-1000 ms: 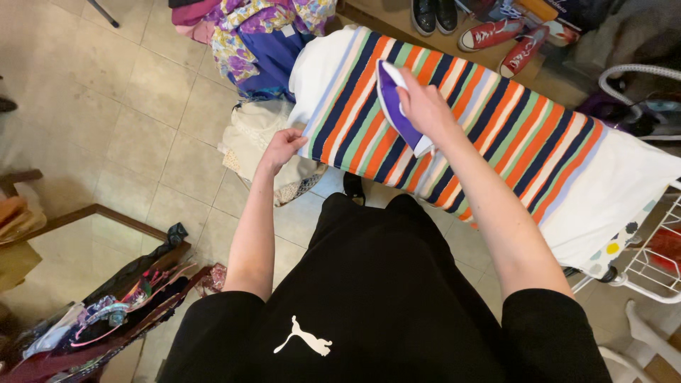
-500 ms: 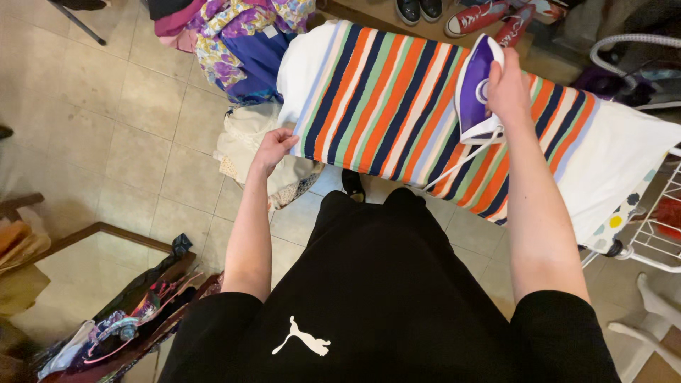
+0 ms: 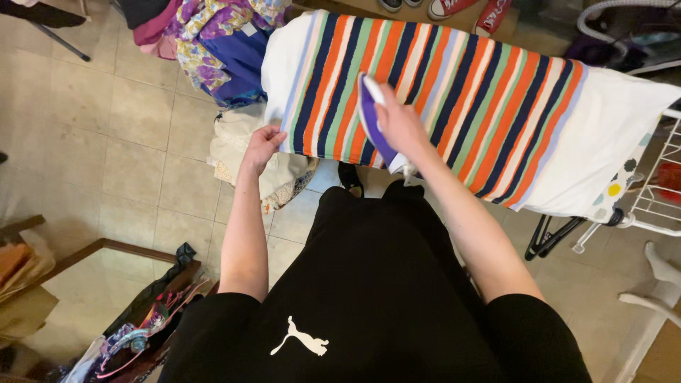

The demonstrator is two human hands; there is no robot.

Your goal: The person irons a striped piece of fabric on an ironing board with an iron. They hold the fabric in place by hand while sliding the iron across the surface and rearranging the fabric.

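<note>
Iron (image 3: pixel 370 120) (mostly hidden) under right hand (image 3: pixel 401 126)

purple iron (image 3: pixel 370 120), multicolour striped cloth (image 3: pixel 454 92)

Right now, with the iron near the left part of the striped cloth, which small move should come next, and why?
Probably slide the iron to the right along the striped cloth. The right hand grips it near the cloth's left end, the left hand holds that edge taut, and a wide stretch of stripes lies to the right.
</note>
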